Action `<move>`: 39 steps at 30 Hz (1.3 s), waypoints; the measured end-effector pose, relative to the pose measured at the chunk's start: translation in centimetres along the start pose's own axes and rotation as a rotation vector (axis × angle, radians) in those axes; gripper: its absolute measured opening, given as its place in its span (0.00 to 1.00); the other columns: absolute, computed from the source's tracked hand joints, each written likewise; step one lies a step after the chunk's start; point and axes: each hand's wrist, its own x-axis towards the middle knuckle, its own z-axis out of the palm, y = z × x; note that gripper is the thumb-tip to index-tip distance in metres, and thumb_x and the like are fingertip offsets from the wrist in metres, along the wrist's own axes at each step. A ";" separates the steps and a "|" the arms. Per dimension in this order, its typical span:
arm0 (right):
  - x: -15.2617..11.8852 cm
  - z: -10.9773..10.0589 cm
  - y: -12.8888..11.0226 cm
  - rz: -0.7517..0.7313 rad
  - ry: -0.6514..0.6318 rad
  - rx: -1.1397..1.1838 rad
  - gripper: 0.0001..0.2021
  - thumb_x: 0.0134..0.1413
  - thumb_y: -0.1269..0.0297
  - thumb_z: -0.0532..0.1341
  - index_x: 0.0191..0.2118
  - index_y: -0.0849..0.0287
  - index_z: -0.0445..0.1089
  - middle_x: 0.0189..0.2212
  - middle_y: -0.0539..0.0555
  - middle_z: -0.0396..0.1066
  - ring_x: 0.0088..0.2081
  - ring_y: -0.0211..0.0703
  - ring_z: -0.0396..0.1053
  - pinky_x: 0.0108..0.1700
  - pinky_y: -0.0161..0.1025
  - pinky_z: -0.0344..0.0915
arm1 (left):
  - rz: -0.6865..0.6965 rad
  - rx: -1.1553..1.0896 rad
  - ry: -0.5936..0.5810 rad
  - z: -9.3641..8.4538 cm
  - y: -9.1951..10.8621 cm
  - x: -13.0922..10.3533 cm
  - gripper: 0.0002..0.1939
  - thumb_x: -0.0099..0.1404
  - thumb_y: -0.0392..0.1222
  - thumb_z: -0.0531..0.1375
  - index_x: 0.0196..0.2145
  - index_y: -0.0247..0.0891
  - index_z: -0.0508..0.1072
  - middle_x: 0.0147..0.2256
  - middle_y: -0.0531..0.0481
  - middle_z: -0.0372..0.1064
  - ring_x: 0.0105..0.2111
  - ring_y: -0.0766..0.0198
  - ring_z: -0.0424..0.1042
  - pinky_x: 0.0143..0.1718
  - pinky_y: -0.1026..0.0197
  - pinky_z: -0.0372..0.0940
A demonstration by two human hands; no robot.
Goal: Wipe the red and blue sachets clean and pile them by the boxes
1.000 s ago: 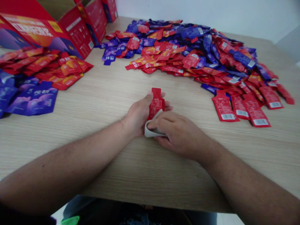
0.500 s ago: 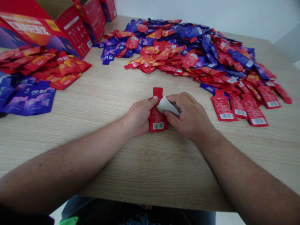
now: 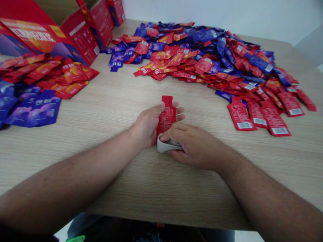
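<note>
A red sachet [image 3: 167, 116] lies upright across my left hand [image 3: 148, 126], with the thumb pressed on its left edge and the fingertips showing behind its right side. My right hand [image 3: 191, 144] pinches a folded grey-white cloth [image 3: 165, 146], which covers the bottom end of the sachet. The sachet's printed text faces up; its barcode is hidden by the cloth and fingers.
A wide heap of red and purple sachets [image 3: 202, 64] spreads over the back and right of the wooden table [image 3: 113, 101]. More red sachets [image 3: 68, 75] and purple sachets [image 3: 37, 109] lie at the left, before open red boxes [image 3: 80, 40].
My right hand and the cloth have moved down from the sachet's middle to its bottom end. The fingertips of my left hand now show beyond the sachet's right edge.
</note>
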 end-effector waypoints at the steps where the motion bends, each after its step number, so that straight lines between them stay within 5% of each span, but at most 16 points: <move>1: 0.0 0.1 -0.1 0.008 0.007 -0.007 0.14 0.58 0.72 0.65 0.50 0.56 0.73 0.45 0.55 0.77 0.47 0.50 0.74 0.51 0.47 0.70 | 0.003 0.008 -0.013 0.0 0.0 -0.1 0.19 0.77 0.46 0.52 0.51 0.33 0.78 0.45 0.39 0.82 0.47 0.51 0.81 0.57 0.47 0.71; 8: 0.2 0.4 0.7 0.095 0.521 -0.154 0.15 0.61 0.71 0.63 0.52 0.55 0.70 0.47 0.58 0.76 0.50 0.53 0.73 0.52 0.50 0.70 | 0.010 0.044 -0.037 0.6 -1.4 -0.3 0.25 0.78 0.56 0.51 0.45 0.35 0.80 0.38 0.41 0.82 0.47 0.49 0.81 0.52 0.49 0.73; 11: 0.3 0.4 0.9 0.153 0.615 -0.204 0.15 0.61 0.70 0.64 0.52 0.54 0.70 0.47 0.58 0.76 0.49 0.54 0.73 0.51 0.52 0.71 | 0.093 0.073 -0.007 0.3 -2.4 0.2 0.21 0.76 0.56 0.55 0.42 0.36 0.80 0.36 0.43 0.81 0.47 0.50 0.80 0.51 0.52 0.73; 15: 0.3 0.6 0.7 0.142 0.558 -0.185 0.15 0.61 0.71 0.63 0.53 0.54 0.70 0.47 0.58 0.77 0.49 0.54 0.74 0.50 0.52 0.71 | 0.104 0.068 0.050 0.1 -2.3 0.3 0.14 0.73 0.47 0.59 0.34 0.37 0.79 0.33 0.45 0.80 0.43 0.54 0.81 0.50 0.55 0.73; 21: 0.3 0.8 0.8 0.115 0.463 -0.164 0.15 0.61 0.71 0.63 0.53 0.55 0.70 0.49 0.59 0.77 0.51 0.55 0.74 0.52 0.53 0.72 | 0.030 0.008 -0.032 0.6 -1.1 0.2 0.12 0.66 0.32 0.56 0.33 0.35 0.80 0.33 0.45 0.80 0.42 0.57 0.80 0.50 0.58 0.72; 26: 0.4 0.8 0.7 0.105 0.528 -0.194 0.15 0.61 0.71 0.63 0.53 0.56 0.70 0.48 0.59 0.77 0.51 0.55 0.74 0.52 0.52 0.72 | -0.043 -0.002 -0.009 0.6 -0.8 0.2 0.09 0.65 0.32 0.58 0.30 0.35 0.78 0.30 0.44 0.78 0.39 0.56 0.80 0.49 0.56 0.73; 35: -0.1 0.1 -1.5 -0.122 0.019 -0.085 0.14 0.58 0.75 0.62 0.48 0.55 0.76 0.42 0.53 0.77 0.44 0.47 0.73 0.49 0.44 0.70 | -0.015 -0.066 -0.029 0.1 -0.3 0.2 0.14 0.73 0.37 0.52 0.41 0.34 0.78 0.45 0.41 0.81 0.48 0.54 0.80 0.55 0.48 0.72; 39: -0.1 0.0 -1.4 -0.087 0.031 -0.093 0.14 0.59 0.74 0.63 0.49 0.54 0.76 0.42 0.54 0.77 0.44 0.48 0.74 0.48 0.45 0.70 | -0.066 -0.044 -0.087 0.0 -0.3 0.1 0.13 0.72 0.39 0.54 0.41 0.35 0.79 0.45 0.40 0.81 0.46 0.52 0.81 0.55 0.46 0.71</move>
